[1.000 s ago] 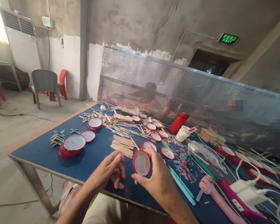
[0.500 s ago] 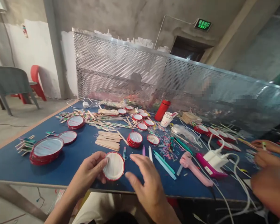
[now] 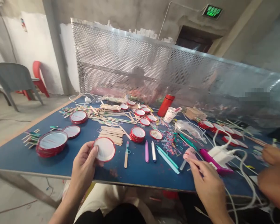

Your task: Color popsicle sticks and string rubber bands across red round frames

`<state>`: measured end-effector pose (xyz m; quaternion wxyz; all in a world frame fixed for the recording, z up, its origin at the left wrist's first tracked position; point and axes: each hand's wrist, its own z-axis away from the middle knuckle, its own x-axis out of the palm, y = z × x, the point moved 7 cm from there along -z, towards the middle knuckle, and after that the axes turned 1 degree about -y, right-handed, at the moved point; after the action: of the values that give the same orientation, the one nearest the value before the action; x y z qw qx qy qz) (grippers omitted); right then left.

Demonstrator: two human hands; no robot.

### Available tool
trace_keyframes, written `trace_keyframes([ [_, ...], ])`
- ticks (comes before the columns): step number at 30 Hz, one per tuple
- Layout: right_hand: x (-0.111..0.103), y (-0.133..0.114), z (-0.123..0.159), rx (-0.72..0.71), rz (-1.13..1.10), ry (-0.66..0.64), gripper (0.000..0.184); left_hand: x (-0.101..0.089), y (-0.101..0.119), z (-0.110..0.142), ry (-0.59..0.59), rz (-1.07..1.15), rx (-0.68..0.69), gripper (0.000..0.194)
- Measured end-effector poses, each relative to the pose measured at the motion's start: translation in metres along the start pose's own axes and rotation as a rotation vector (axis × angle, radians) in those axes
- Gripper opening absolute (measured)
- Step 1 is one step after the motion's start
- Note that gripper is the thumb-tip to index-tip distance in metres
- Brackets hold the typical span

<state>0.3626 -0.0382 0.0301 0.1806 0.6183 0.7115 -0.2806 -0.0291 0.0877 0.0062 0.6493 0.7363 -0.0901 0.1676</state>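
My left hand holds a small round red-rimmed disc with a white face, pinched at its left edge above the front of the blue table. My right hand is out to the right with fingers stretched toward the pink glue gun, fingertips at its handle end. It holds nothing that I can see. A wooden stick lies on the table between my hands, beside pink, white and teal glue sticks.
Stacks of red-rimmed discs sit at the left and centre. Loose wooden sticks, rubber bands, a red flask, a paper cup and white cables litter the table. Another person's hands work at the right. A perforated metal screen stands behind.
The disc passed from my right hand to my left hand. My right hand swung right to the pink glue gun. The view turned to the right.
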Motion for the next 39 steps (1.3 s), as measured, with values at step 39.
trace_keyframes([
  [39,0.115,-0.136,-0.066,-0.221,-0.118,-0.448,0.023,0.060,-0.003,0.040,-0.744,-1.115,0.679,0.015],
])
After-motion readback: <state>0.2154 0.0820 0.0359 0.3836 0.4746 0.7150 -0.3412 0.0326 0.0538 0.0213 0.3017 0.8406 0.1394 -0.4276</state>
